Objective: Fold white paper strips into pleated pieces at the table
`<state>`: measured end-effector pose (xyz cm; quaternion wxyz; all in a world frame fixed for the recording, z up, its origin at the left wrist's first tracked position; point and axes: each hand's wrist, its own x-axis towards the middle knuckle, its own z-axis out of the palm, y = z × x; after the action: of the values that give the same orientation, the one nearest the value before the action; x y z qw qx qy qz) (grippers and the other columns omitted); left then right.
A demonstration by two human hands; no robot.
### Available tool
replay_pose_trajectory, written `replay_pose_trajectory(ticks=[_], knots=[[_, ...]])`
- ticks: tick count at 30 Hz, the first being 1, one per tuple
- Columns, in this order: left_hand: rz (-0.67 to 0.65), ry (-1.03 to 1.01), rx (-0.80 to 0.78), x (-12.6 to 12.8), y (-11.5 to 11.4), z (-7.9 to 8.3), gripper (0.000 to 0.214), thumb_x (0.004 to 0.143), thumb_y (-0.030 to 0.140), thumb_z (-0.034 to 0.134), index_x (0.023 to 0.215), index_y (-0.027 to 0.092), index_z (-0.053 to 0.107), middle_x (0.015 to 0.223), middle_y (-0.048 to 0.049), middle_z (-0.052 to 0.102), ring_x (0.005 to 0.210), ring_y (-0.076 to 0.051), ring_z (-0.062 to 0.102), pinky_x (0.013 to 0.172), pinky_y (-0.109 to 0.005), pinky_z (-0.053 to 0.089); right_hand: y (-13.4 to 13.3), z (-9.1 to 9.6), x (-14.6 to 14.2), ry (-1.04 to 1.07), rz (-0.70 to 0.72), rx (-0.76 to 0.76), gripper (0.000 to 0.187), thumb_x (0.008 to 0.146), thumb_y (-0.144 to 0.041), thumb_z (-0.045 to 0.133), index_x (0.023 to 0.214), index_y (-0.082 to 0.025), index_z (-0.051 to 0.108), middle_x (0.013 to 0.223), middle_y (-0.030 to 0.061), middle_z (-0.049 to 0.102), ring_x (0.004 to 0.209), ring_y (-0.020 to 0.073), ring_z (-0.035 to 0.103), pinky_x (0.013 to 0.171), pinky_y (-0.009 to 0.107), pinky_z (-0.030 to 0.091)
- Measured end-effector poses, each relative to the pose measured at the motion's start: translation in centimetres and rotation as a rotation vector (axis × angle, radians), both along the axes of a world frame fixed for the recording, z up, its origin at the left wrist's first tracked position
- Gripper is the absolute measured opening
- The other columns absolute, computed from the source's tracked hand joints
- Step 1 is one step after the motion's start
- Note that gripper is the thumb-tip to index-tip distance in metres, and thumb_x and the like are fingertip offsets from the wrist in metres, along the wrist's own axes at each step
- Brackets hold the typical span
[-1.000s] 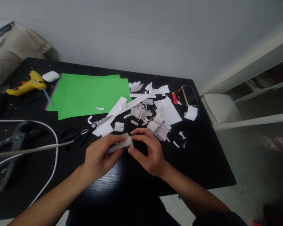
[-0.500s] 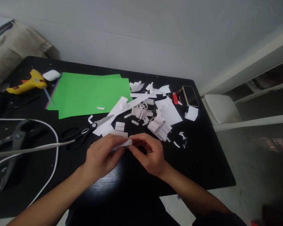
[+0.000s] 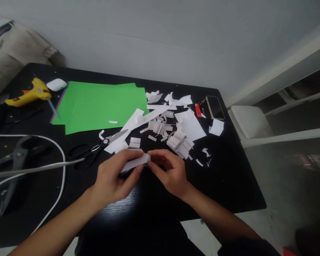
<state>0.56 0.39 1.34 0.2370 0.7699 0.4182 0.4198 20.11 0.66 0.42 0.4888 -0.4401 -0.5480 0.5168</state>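
Between my two hands, above the front of the black table, is a folded white paper strip (image 3: pixel 134 163). My left hand (image 3: pixel 116 176) is closed on it, with the thumb below and the fingers over the top. At the strip's right end, my right hand (image 3: pixel 170 172) pinches it between thumb and fingertips. Just beyond lie cut and folded white paper pieces (image 3: pixel 178 140) in a loose heap. Black-handled scissors (image 3: pixel 105 142) rest left of the heap, their blades over a white paper strip.
Green sheets (image 3: pixel 101 106) lie at the back left, near a yellow glue gun (image 3: pixel 37 93) and a white case (image 3: pixel 57 84). A white cable (image 3: pixel 64 163) loops across the left, over large dark shears (image 3: pixel 18 160). Back right are a red lighter (image 3: pixel 197 110) and a phone (image 3: pixel 215 107).
My left thumb and fingers have spread a little, so more of the paper strip shows. My right hand stays pinched at its end, and the things on the table have not moved.
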Motion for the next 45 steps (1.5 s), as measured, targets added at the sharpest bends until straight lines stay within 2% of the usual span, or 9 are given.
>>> replay_pose_trajectory(ticks=[11,20,24,28,31,33,36,40,45], knots=[[0.085,-0.089,-0.159,0.3,0.4,0.3,0.011,0.093,0.024,0.072,0.104,0.021,0.072,0.093,-0.0007,0.078,0.081,-0.015,0.074,0.074,-0.024,0.057,0.1,-0.4,0.0,0.020,-0.019,-0.059,0.021,0.084,-0.023,0.080,0.104,-0.024,0.076,0.095,0.0028,0.079,0.084,0.0163,0.078,0.080,0.029,0.067],[0.134,-0.173,-0.298,0.5,0.5,0.5,0.015,0.090,0.032,0.075,0.102,0.023,0.077,0.097,-0.0034,0.081,0.088,-0.021,0.076,0.081,-0.032,0.060,0.0,-0.6,0.0,-0.011,-0.021,-0.043,0.020,0.084,-0.026,0.081,0.103,-0.024,0.074,0.096,0.0028,0.078,0.083,0.0171,0.076,0.079,0.032,0.066],[0.168,-0.252,-0.418,0.2,0.8,0.5,0.015,0.090,0.036,0.074,0.096,0.023,0.079,0.092,-0.0030,0.081,0.083,-0.021,0.074,0.075,-0.032,0.059,0.4,-0.4,0.6,-0.038,0.013,0.090,0.039,0.089,-0.031,0.077,0.126,-0.028,0.068,0.132,0.0085,0.068,0.123,0.0244,0.066,0.102,0.041,0.059],[0.130,-0.434,-0.615,-0.2,1.3,0.1,0.017,0.088,0.038,0.077,0.093,0.022,0.080,0.090,-0.0034,0.079,0.078,-0.019,0.072,0.070,-0.029,0.057,0.9,-0.2,1.3,-0.105,0.121,0.164,0.032,0.097,-0.037,0.066,0.127,-0.028,0.070,0.149,0.0089,0.060,0.144,0.0281,0.050,0.125,0.053,0.034],[0.012,-0.644,-0.807,-0.1,1.6,-0.1,0.016,0.087,0.035,0.078,0.092,0.019,0.079,0.083,-0.0031,0.075,0.066,-0.015,0.068,0.061,-0.026,0.057,1.1,-0.1,1.3,0.002,0.202,0.046,0.020,0.096,-0.040,0.067,0.103,-0.023,0.076,0.124,0.0091,0.075,0.130,0.0277,0.063,0.115,0.049,0.045],[-0.037,-0.757,-0.903,0.1,1.7,0.1,0.016,0.085,0.032,0.079,0.089,0.017,0.077,0.076,-0.0034,0.073,0.060,-0.014,0.066,0.056,-0.025,0.057,1.1,-0.1,1.1,0.069,0.238,-0.115,0.021,0.093,-0.042,0.072,0.093,-0.022,0.075,0.100,0.0062,0.079,0.103,0.0238,0.073,0.096,0.040,0.056],[-0.027,-0.853,-0.999,0.3,1.9,0.4,0.017,0.082,0.028,0.081,0.088,0.014,0.074,0.074,-0.0044,0.071,0.059,-0.014,0.065,0.051,-0.023,0.057,1.1,0.0,0.9,0.162,0.271,-0.335,0.025,0.086,-0.045,0.077,0.086,-0.020,0.073,0.080,0.0016,0.075,0.072,0.0164,0.068,0.070,0.029,0.056],[0.079,-0.976,-1.049,0.3,2.3,0.3,0.024,0.079,0.022,0.083,0.099,0.016,0.071,0.089,-0.0056,0.074,0.064,-0.014,0.067,0.048,-0.020,0.058,1.3,-0.1,0.8,0.202,0.209,-0.370,0.026,0.082,-0.044,0.080,0.074,-0.020,0.071,0.065,-0.0020,0.065,0.060,0.0116,0.056,0.056,0.023,0.046],[0.138,-1.090,-0.997,0.3,2.8,-0.1,0.024,0.083,0.017,0.078,0.105,0.015,0.070,0.100,-0.0072,0.075,0.072,-0.012,0.070,0.062,-0.020,0.063,1.4,-0.3,0.6,0.106,0.139,-0.336,0.024,0.081,-0.042,0.077,0.071,-0.021,0.071,0.067,-0.0020,0.064,0.062,0.0127,0.055,0.058,0.025,0.046]])
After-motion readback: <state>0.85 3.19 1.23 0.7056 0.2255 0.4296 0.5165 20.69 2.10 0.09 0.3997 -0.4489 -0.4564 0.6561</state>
